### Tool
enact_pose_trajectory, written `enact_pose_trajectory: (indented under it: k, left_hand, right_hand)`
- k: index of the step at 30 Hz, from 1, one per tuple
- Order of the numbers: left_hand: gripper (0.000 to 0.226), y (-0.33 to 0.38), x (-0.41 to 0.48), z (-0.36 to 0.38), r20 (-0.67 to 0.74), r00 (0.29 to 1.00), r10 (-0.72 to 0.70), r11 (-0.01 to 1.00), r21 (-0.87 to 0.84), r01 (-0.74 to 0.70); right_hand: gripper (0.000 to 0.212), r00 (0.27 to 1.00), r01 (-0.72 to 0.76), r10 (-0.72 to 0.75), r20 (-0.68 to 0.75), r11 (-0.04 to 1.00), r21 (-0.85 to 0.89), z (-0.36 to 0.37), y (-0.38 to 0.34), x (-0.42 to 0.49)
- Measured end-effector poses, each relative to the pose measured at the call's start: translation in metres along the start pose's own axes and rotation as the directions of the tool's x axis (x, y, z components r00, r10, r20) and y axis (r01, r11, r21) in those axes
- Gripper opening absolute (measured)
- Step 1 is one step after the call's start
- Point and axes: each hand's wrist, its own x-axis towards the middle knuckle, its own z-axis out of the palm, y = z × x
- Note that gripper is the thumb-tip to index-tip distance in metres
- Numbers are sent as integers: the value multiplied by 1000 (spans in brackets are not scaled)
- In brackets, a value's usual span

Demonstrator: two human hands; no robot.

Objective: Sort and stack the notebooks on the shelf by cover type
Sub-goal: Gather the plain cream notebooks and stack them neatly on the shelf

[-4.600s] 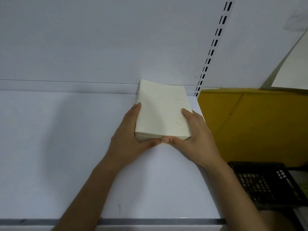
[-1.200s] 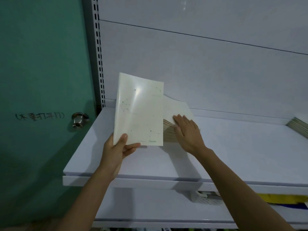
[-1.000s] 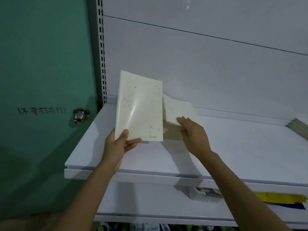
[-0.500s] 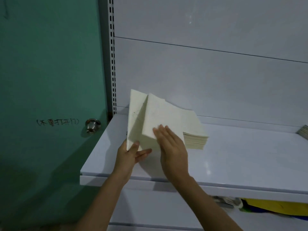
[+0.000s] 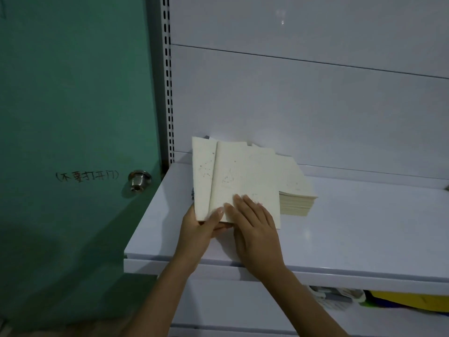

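Observation:
A stack of cream notebooks [image 5: 297,190] lies on the white shelf [image 5: 352,229] near its left end. In front of it, my left hand [image 5: 201,227] grips the bottom edge of a cream notebook with a faint star pattern [image 5: 202,176], held almost upright. A second cream notebook [image 5: 245,178] overlaps it on the right; my right hand [image 5: 252,222] lies on its lower part with fingers spread, thumb next to my left thumb. Whether the right hand grips it or only presses on it cannot be told.
A green door [image 5: 73,105] with a metal knob [image 5: 139,180] and handwritten characters stands left of the shelf. The slotted upright [image 5: 168,93] marks the shelf's left end. Below the shelf, yellow and mixed items [image 5: 401,301] lie on a lower shelf.
My right hand slid a notebook off the stack and brought it against the one in my left hand. Both notebooks have come lower. The view shifted from the shelf's right end to its left.

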Motion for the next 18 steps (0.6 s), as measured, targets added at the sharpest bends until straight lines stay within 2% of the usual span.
enact_pose_trajectory:
  k: [3,6,10,12,14,15,16,18]
  left_hand:
    - [34,-7,5,-1,-22,999,44,997,56,-43]
    - [36,-10,8,-1,-42,998,47,994,98,-43]
    - [31,-9,5,1,-55,996,65,990,132,-58]
    - [29,-3,-1,2,-60,995,75,992,107,-68]
    - [30,4,-10,5,-57,994,98,993,72,-94]
    - [30,5,-17,7,-59,993,107,993,65,-103]
    - [29,6,-26,10,-64,992,112,993,55,-108]
    - [26,6,-43,19,-76,990,119,993,27,-117]
  right_hand:
    - [39,1000,-19,20,18,1000,-7,3,2,-1]
    - [40,997,-38,40,67,999,-32,6,2,-1]
    - [43,989,-64,60,139,998,21,-2,-4,0]
    - [44,990,-73,68,120,997,31,-13,-7,-1]
    - [45,982,-189,188,9,979,71,-28,-8,-4]
    - [45,953,-288,297,-59,949,129,-36,-8,-8]
    - [46,903,-393,419,-97,895,214,-43,-8,-13]
    - [54,774,-546,628,-86,729,413,-62,-4,-28]
